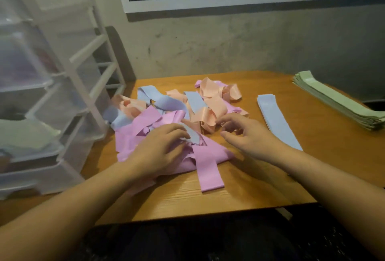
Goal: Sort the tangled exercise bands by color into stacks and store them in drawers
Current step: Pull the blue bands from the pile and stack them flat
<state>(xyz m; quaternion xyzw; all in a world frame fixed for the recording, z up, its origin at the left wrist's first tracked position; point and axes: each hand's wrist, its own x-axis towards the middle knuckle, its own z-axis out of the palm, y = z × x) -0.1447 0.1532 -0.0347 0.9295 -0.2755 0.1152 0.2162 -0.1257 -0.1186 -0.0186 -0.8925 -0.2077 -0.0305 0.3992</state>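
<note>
Sorting a messy pile of stretchy bands [166, 115] on a wooden table [239, 194]. Left hand [160, 148] lying on the pile, fingers [177, 130] bending down and pinching the end of a blue band [192, 134]. Right hand [243, 133] hovering just beside the pile, fingers [230, 120] spread loosely, holding nothing, tips nearly touching a peach band [208, 115].

Pink bands [137, 133] lying under the left fingers, more blue ones [166, 102] and peach ones behind them. Beyond the right fingers, a flat blue stack [277, 119] lying well apart from the pile, and a green stack [333, 100] even farther off, near the table edge. Past the left fingers, clear drawers [41, 98] standing at the side.

Pulling the pinched blue band fast looks risky: probably looping through others, so dragging pink and peach ones along. Maybe tightening a knot. Maybe pushing the long pink band [208, 169], lying close to the near edge, off the table. Maybe bumping the neat blue stack and mixing colors again.
</note>
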